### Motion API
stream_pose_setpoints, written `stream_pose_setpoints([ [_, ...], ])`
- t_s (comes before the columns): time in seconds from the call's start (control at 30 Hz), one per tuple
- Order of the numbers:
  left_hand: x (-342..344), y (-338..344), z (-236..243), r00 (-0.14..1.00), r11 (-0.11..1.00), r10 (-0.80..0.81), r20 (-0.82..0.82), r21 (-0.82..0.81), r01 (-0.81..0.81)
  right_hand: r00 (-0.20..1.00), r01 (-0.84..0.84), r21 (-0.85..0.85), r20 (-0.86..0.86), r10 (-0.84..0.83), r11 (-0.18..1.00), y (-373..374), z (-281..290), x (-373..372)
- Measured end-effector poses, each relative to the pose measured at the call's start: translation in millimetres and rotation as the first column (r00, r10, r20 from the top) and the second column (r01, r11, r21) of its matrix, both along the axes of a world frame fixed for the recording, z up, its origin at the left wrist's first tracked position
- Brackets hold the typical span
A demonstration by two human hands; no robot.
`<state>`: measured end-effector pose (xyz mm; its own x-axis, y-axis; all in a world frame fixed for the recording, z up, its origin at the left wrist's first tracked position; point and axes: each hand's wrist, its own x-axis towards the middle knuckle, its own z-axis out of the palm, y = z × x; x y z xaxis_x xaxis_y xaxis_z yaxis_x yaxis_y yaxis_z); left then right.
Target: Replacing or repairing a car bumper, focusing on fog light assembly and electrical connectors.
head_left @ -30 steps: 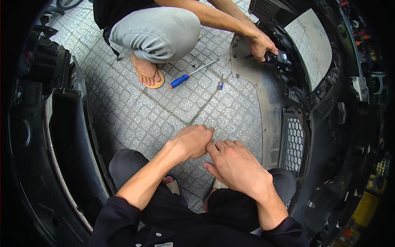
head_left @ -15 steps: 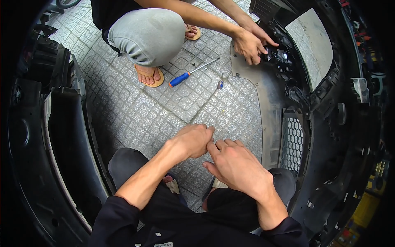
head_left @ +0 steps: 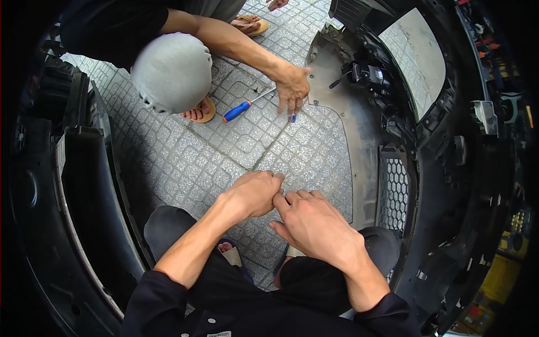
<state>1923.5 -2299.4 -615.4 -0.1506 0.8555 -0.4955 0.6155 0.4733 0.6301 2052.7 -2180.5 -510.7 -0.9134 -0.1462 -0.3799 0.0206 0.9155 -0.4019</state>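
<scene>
My left hand (head_left: 258, 194) is curled in a loose fist above the paving between my knees, and no object shows in it. My right hand (head_left: 317, 219) hangs palm down beside it. Its fingers bend slightly, the thumb stands apart, and its index finger touches my left fingers. Farther off, a co-worker's hand (head_left: 293, 87) reaches down over a short blue-handled screwdriver (head_left: 292, 118), mostly hidden by the fingers. Left of it lies a long screwdriver (head_left: 237, 112) with a blue and orange handle, its shaft tip behind that hand.
A large black car bumper (head_left: 359, 157) curves along the right, with a honeycomb mesh grille (head_left: 394, 191) and a black lamp-like unit (head_left: 368, 74) fitted to it. Another black bumper-like part (head_left: 84, 185) stands at the left. The co-worker's grey-clad knee (head_left: 173, 73) is at the far left.
The co-worker has taken both hands off the lamp-like unit; one now reaches to the short screwdriver, the other is drawn back. My hands stay together. The view has shifted slightly.
</scene>
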Motion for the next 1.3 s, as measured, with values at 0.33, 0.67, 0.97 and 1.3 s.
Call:
stream_pose_setpoints([
  [0.33, -1.2, 1.6, 0.2, 1.0, 1.0, -0.016, 0.003, -0.011, 0.016, 0.999, 0.024, -0.022, -0.033, -0.025, 0.999, -0.3, -2.4, 1.7],
  [0.67, -0.3, 2.9, -1.2, 1.0, 1.0, -0.007, -0.001, -0.002, 0.007, 0.999, 0.017, -0.01, 0.03, -0.017, 1.0, 1.5, -2.7, 1.6],
  [0.97, -2.3, 2.5, -1.7, 1.0, 1.0, -0.024, 0.003, 0.006, 0.024, 0.997, 0.024, -0.03, -0.066, -0.025, 0.999, 0.1, -9.1, 5.1],
  [1.3, -1.9, 0.6, -2.2, 1.0, 0.999, -0.018, -0.012, 0.049, 0.018, 0.994, 0.02, -0.009, -0.105, -0.021, 1.0, -1.6, -9.1, 6.3],
])
